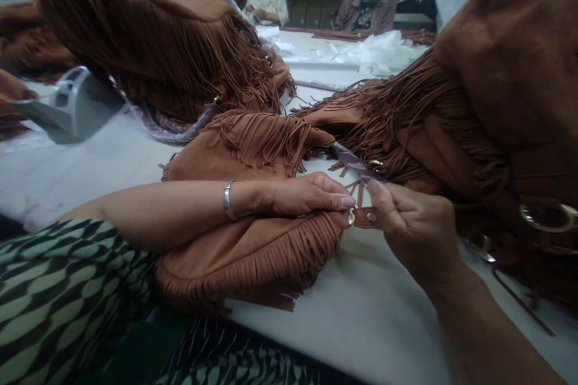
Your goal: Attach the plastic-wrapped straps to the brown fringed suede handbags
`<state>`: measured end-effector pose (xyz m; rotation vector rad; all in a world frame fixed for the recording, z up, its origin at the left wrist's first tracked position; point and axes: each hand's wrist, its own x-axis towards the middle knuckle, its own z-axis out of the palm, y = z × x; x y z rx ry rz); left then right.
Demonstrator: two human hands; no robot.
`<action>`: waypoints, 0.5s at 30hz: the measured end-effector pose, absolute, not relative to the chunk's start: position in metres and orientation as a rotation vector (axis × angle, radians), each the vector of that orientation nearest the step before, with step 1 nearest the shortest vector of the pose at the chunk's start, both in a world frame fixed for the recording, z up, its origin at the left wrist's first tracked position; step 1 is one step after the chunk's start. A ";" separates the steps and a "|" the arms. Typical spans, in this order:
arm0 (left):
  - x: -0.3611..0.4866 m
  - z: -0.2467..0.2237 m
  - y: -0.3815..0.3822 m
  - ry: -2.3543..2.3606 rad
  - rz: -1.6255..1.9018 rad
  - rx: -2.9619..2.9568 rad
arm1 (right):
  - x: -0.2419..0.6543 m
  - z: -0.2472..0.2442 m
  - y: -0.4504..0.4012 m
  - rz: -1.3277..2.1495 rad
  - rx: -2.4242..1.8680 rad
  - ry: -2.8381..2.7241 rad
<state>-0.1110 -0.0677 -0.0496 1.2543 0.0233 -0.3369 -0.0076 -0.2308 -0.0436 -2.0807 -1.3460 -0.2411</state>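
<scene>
A brown fringed suede bag (221, 246) lies on the white table in front of me, partly under my left forearm. My left hand (311, 195) is closed at the bag's right corner, thumb and finger pinching by a small metal ring (351, 216). A brown leather strap (366, 217) with a metal stud runs from that ring into my right hand (406, 216), whose thumb and fingers are closed on it. Clear plastic wrapping covers another stretch of strap (350, 159) just beyond my right hand.
Large fringed bags stand at the left (149, 36) and right (510, 72). A grey-white holder (74, 105) sits on the table (67, 183) at left. Across it, two people (266, 0) sit near white wrapping material (374, 51), with stacked boxes behind.
</scene>
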 end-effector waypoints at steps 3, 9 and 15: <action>-0.113 -0.052 -0.067 0.025 -0.333 1.111 | -0.012 -0.050 -0.226 -0.352 -2.067 -1.262; -0.112 -0.046 -0.069 0.006 -0.362 1.107 | -0.012 -0.050 -0.223 -0.278 -2.053 -1.148; -0.109 -0.044 -0.074 -0.030 -0.389 1.151 | -0.003 -0.052 -0.224 -0.430 -2.087 -1.237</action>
